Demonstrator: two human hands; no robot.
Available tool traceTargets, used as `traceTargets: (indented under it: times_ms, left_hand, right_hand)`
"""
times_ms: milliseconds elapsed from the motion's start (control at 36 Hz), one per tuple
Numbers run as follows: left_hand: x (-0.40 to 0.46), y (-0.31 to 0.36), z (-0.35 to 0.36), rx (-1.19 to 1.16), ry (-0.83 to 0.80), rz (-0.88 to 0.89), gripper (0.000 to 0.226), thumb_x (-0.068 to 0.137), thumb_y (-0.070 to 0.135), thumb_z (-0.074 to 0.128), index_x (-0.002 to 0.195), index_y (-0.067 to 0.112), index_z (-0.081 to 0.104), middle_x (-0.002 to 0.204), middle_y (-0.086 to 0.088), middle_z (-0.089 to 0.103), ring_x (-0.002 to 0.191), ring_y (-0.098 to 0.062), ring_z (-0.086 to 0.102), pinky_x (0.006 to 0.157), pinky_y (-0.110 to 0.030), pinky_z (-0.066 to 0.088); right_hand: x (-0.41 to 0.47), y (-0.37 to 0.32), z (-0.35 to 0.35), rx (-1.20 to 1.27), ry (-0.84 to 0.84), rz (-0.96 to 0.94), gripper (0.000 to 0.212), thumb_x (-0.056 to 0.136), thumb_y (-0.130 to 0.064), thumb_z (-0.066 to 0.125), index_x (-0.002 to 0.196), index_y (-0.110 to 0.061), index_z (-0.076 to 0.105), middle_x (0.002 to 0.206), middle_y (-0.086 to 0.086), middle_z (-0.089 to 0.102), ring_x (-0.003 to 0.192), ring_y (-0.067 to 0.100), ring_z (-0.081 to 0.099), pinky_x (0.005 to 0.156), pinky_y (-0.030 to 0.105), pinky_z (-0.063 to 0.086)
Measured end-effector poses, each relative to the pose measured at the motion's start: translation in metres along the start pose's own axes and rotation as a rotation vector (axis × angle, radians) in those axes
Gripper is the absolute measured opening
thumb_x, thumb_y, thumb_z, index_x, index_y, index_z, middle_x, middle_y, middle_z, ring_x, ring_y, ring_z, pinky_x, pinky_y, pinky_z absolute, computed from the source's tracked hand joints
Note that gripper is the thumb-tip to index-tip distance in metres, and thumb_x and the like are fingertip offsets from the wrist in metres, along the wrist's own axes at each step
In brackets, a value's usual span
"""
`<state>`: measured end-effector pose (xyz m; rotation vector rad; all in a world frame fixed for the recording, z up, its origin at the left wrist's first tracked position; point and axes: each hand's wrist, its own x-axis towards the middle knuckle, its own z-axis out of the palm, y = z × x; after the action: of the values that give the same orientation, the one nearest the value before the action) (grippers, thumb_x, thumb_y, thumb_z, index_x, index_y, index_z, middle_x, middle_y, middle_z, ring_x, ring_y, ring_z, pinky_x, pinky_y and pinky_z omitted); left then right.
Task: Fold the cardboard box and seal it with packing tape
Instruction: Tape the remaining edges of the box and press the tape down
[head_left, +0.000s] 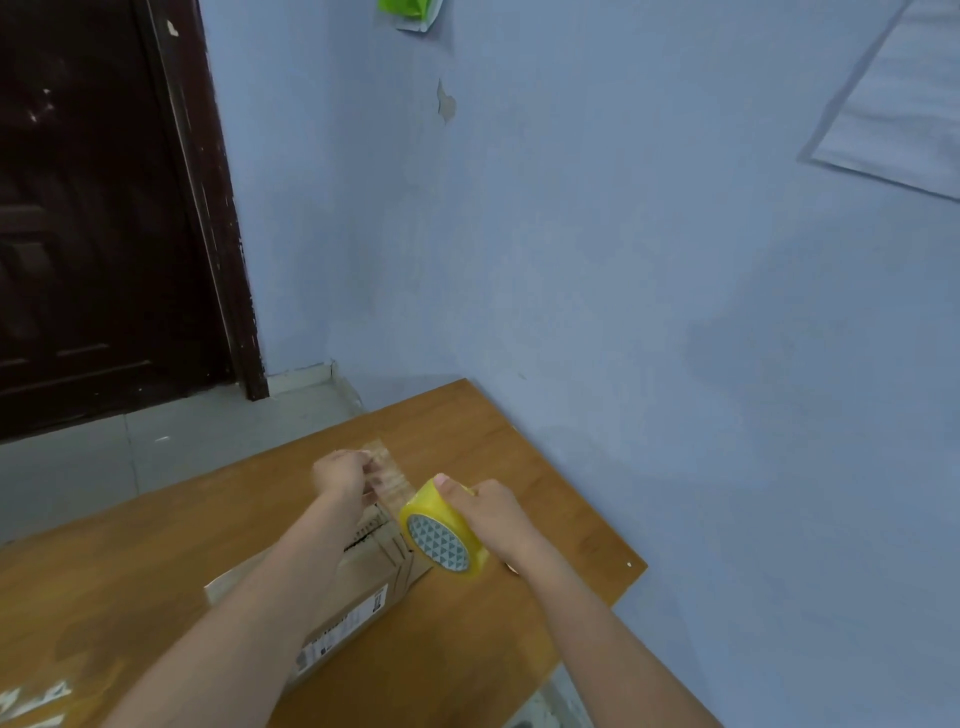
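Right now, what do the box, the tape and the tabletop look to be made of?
Box: brown corrugated cardboard, matte, with printed labels.
Tape roll: glossy yellowish clear plastic film; the pulled strip looks see-through.
Tabletop: orange-brown wood or wood-look laminate, smooth with faint grain; which one is unclear.

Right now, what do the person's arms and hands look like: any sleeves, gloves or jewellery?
Both forearms are bare up to the frame edge, with no sleeves showing. The left hand and right hand wear no gloves; no watch, ring or bracelet is visible on either.
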<state>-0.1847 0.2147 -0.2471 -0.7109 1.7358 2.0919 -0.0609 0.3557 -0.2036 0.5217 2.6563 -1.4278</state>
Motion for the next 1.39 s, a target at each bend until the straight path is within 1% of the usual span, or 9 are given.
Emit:
traceTargets:
  times_ms: [278,500,639,722,889,1000,1139,1306,1389]
  left_hand:
    - [0.004,-0.006,-0.01,-0.014,0.023,-0.047,0.013,0.092,0.003,0.052,0.104,0.001,0.057,0.073,-0.011,0.062,0.053,-0.025,0.058,0.045,-0.031,0.045]
    - [0.011,-0.007,-0.021,-0.073,-0.018,0.015,0.013,0.089,0.007,0.06,0.077,0.011,0.061,0.08,-0.008,0.065,0.062,-0.02,0.062,0.044,-0.03,0.049]
    - [0.01,-0.004,-0.02,-0.201,0.01,0.006,0.012,0.088,0.011,0.064,0.078,0.017,0.063,0.078,-0.004,0.066,0.062,-0.018,0.062,0.045,-0.03,0.052]
    - [0.013,-0.002,-0.017,-0.209,0.013,-0.012,0.016,0.089,0.008,0.063,0.076,0.017,0.062,0.076,-0.003,0.065,0.058,-0.017,0.058,0.054,-0.033,0.052]
    - [0.02,-0.003,-0.011,-0.142,0.018,0.025,0.018,0.088,0.003,0.061,0.072,0.013,0.062,0.072,-0.004,0.064,0.055,-0.016,0.058,0.049,-0.028,0.047]
    - [0.019,-0.007,-0.007,-0.147,0.014,0.007,0.012,0.086,0.003,0.064,0.093,0.013,0.065,0.078,-0.004,0.067,0.061,-0.012,0.061,0.05,-0.027,0.046]
    - [0.019,-0.003,-0.012,-0.155,-0.056,-0.014,0.057,0.084,0.0,0.066,0.135,0.018,0.048,0.081,0.002,0.069,0.069,-0.01,0.065,0.051,-0.027,0.047]
    - [0.024,0.0,-0.017,-0.075,-0.155,0.029,0.008,0.087,0.009,0.066,0.092,0.016,0.064,0.093,-0.005,0.071,0.079,-0.015,0.068,0.062,-0.036,0.054]
    - [0.025,0.0,-0.018,-0.039,-0.136,0.065,0.008,0.09,0.015,0.063,0.082,0.014,0.064,0.084,-0.005,0.07,0.077,-0.017,0.069,0.067,-0.038,0.057]
  right_hand:
    - [-0.002,-0.002,0.007,-0.267,-0.067,0.188,0.056,0.085,-0.067,0.042,0.058,-0.02,0.028,0.053,-0.004,0.036,0.043,0.012,0.032,0.045,0.027,0.024]
    - [-0.007,0.011,0.004,-0.012,-0.059,0.1,0.059,0.083,-0.067,0.049,0.053,-0.022,0.026,0.054,0.0,0.029,0.046,0.015,0.027,0.051,0.029,0.02]
    - [-0.016,0.015,0.004,0.131,-0.069,-0.043,0.042,0.083,-0.052,0.056,0.064,-0.015,0.059,0.065,0.0,0.048,0.06,0.013,0.045,0.06,0.026,0.033]
    - [-0.021,0.015,0.005,0.189,-0.047,-0.114,0.045,0.082,-0.04,0.056,0.07,0.003,0.048,0.068,0.009,0.039,0.062,0.017,0.037,0.059,0.031,0.029]
    - [-0.021,0.02,0.005,0.177,0.004,-0.139,0.035,0.089,-0.018,0.06,0.068,0.007,0.046,0.066,0.009,0.036,0.06,0.017,0.035,0.056,0.029,0.028]
    - [-0.02,0.02,0.004,0.168,0.018,-0.137,0.035,0.088,-0.02,0.061,0.069,0.006,0.047,0.064,0.007,0.039,0.058,0.016,0.037,0.053,0.028,0.03]
    - [-0.018,0.024,0.001,0.163,0.036,-0.138,0.035,0.087,-0.021,0.061,0.069,0.007,0.049,0.063,0.007,0.04,0.058,0.016,0.038,0.052,0.028,0.031]
    - [-0.018,0.028,0.002,0.151,0.047,-0.162,0.037,0.088,-0.022,0.061,0.071,0.009,0.048,0.064,0.008,0.037,0.059,0.017,0.033,0.055,0.03,0.027]
    - [-0.018,0.029,0.002,0.157,0.034,-0.172,0.037,0.088,-0.021,0.061,0.069,0.009,0.047,0.063,0.008,0.037,0.058,0.017,0.033,0.054,0.031,0.027]
